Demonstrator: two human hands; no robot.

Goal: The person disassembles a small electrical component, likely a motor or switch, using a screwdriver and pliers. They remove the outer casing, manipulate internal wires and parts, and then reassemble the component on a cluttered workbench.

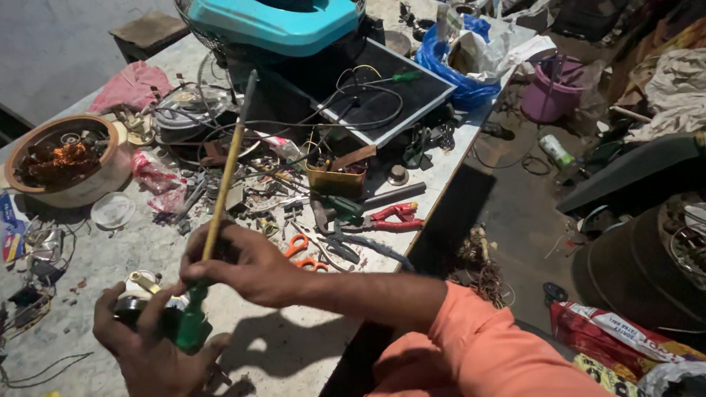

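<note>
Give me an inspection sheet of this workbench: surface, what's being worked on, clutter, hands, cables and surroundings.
Surface: pale stone-look workbench, dusty, bare only near the front edge.
Job's things: small motor-like part in the left hand; green-handled screwdriver; long yellow rod.
Clutter: red-handled pliers, orange scissors, yellow tin, bowl of copper windings, pink cloth, solar panel, teal fan housing.
Hands: right hand closed around the rod; left grips the part.
Cables: black wires looped over the panel.
Surroundings: purple bucket, blue bag, printed sacks on the floor.
</note>
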